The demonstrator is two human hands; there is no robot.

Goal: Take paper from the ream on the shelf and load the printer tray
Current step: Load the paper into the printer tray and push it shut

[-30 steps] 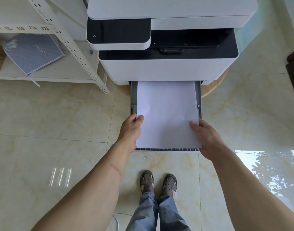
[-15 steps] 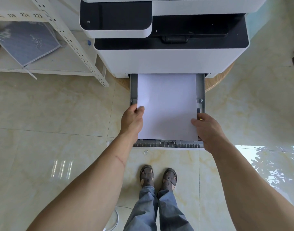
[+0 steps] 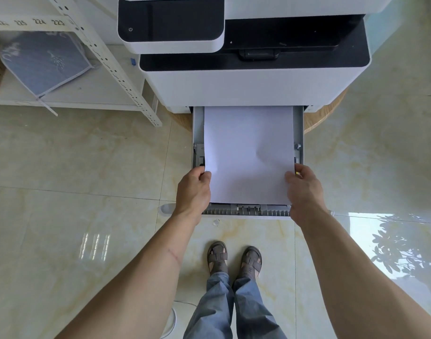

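- Sliding a stack of white paper [image 3: 248, 155] into the pulled-out printer tray [image 3: 298, 133], that's the step as far as I can judge. The far end of the sheets sits under the printer [image 3: 253, 86] body, the near end stops just short of the tray's front lip.
- Left hand [image 3: 193, 192] pinches the near-left edge of the paper, thumb on top, fingers curled under. Right hand [image 3: 303, 189] does the same at the near-right edge.
- Paper looks like a thin batch, so light and floppy, I'd guess. You can see a soft dimple in the top sheet near the right side, so it buckles easily if pushed from one corner.
- Best hold is what's shown: both long edges near the front, pushing evenly so the sheets stay square between the side guides.
- Sheets are slick against each other and could fan out or skew, so keep them flat.
- Edges crease easily, no squeezing needed.
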